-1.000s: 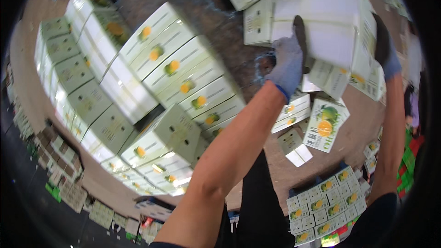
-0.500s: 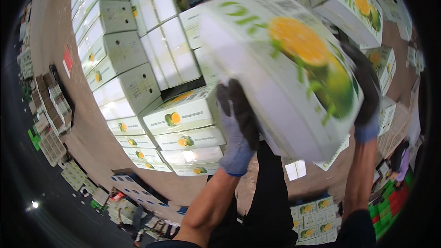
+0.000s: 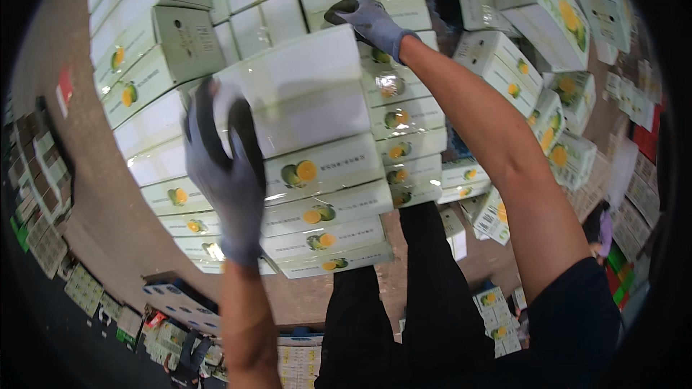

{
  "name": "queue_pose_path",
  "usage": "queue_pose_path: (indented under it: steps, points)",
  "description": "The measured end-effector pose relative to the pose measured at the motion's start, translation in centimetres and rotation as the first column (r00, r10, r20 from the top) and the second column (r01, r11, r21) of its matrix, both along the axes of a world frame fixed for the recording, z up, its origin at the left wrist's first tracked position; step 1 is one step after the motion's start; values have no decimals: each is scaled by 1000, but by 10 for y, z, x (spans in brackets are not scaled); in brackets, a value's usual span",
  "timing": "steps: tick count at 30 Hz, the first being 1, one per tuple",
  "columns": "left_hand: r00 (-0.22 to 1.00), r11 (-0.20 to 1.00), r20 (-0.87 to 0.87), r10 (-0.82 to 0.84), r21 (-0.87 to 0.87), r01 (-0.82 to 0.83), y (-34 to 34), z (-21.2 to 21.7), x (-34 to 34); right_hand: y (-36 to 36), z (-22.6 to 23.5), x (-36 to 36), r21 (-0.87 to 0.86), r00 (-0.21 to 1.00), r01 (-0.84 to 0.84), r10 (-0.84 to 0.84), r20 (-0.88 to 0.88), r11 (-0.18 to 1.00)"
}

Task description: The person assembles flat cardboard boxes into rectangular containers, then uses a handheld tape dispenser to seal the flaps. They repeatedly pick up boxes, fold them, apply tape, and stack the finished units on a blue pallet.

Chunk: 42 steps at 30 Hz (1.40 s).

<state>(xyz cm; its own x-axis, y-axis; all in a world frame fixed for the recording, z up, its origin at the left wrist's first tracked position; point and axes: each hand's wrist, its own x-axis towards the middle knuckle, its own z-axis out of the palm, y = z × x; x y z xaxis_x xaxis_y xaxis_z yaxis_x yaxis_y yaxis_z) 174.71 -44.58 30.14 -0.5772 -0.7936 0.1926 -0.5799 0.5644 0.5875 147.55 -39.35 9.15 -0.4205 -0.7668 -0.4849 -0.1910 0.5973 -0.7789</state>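
A white citrus carton, with a lime and orange picture on its near side, lies on top of a stack in front of me. My left hand, in a grey glove with dark fingers, is at the carton's left edge with thumb and fingers spread; it is slightly blurred. My right hand, gloved the same way, reaches over the carton's far right corner. Its fingers point left, loosely bent, and whether they touch the carton is unclear. More cartons are stacked below it.
To the left stand piled cartons, and a further column adjoins on the right. Loose cartons lie at odd angles at the far right. A brown floor shows at left. My legs are close to the stack.
The carton that both hands held up and tilted now lies on the stack. My left hand has moved left, and my right hand has crossed leftward to the far corner.
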Motion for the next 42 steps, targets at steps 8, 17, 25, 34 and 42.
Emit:
queue_pose_path:
  steps: [8, 17, 25, 34, 42]
  points:
    - [882, 939, 449, -141, -223, 263, -52, -106, -13, 264, 94, 43, 50, 852, 523, -521, -52, 851]
    - [890, 947, 331, -313, 31, 321, 16, -42, -2, 576, 128, 176, 337, 303, 889, -950, 74, 310]
    - [54, 259, 587, -808, 270, 927, 154, -8, -34, 596, 74, 310, 386, 281, 850, -929, 241, 357]
    - [-248, -24, 672, -698, 324, 946, 139, -43, -39, 562, 62, 375, 318, 11, 931, -882, 472, 181]
    - [-268, 45, 713, -648, 387, 921, 143, -40, -27, 542, 88, 410, 226, 76, 967, -983, 169, 114]
